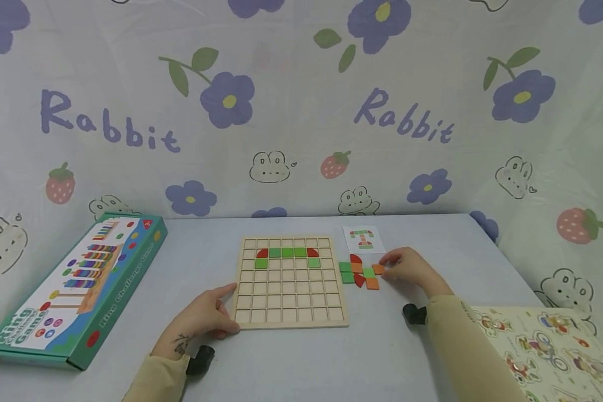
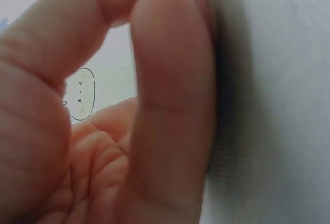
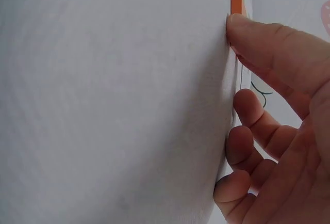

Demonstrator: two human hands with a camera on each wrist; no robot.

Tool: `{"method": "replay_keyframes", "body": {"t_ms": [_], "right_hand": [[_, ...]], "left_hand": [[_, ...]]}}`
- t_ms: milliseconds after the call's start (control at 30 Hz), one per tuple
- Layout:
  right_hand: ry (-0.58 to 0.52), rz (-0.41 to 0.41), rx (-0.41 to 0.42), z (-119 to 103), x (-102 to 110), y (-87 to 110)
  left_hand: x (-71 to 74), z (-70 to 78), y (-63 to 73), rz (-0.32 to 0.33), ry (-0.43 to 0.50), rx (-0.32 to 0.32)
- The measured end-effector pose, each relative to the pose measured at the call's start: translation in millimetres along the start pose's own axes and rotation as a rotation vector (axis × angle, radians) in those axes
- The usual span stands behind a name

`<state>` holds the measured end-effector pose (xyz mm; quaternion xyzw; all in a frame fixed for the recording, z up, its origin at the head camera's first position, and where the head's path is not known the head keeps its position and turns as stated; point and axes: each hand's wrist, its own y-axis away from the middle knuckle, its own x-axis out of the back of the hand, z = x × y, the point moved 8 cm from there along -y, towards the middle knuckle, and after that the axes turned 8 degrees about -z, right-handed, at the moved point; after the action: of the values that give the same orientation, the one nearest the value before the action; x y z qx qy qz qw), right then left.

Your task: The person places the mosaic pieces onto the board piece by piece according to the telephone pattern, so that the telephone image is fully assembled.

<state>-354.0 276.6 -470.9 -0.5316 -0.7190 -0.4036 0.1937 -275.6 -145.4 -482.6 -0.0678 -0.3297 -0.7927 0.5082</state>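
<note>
A wooden grid board (image 1: 288, 301) lies on the table. Along an upper row sit several green square tiles (image 1: 287, 253) between two red quarter-round tiles (image 1: 262, 253), with one green square below each red one. My left hand (image 1: 203, 315) touches the board's left side, index finger on the edge and thumb at the near corner. To the right of the board is a loose group of green, red and orange tiles (image 1: 359, 278). At its right end my right hand (image 1: 412, 271) pinches an orange square tile (image 1: 378, 269) between thumb and index finger; the other fingers curl loosely.
A pattern card (image 1: 354, 247) with a red, green and orange figure lies behind the loose tiles. On the left stands a boxed ring game (image 1: 80, 290). A cream picture board (image 1: 548, 346) lies at the right front, partly under the right sleeve.
</note>
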Motion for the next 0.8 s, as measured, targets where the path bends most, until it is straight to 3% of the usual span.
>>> {"method": "replay_keyframes", "body": {"t_ms": [367, 600, 800], "right_hand": [[-0.070, 0.037, 0.019, -5.6, 3.5, 2.1], [-0.205, 0.097, 0.172, -43.6, 1.4, 7.1], [-0.291, 0.079, 0.286, -80.8, -15.0, 3.9]], "left_hand": [[-0.4, -1.4, 0.1, -0.004, -0.005, 0.014], [0.0, -0.3, 1.4, 0.004, 0.000, 0.010], [0.4, -0.1, 1.3, 0.008, -0.002, 0.009]]}}
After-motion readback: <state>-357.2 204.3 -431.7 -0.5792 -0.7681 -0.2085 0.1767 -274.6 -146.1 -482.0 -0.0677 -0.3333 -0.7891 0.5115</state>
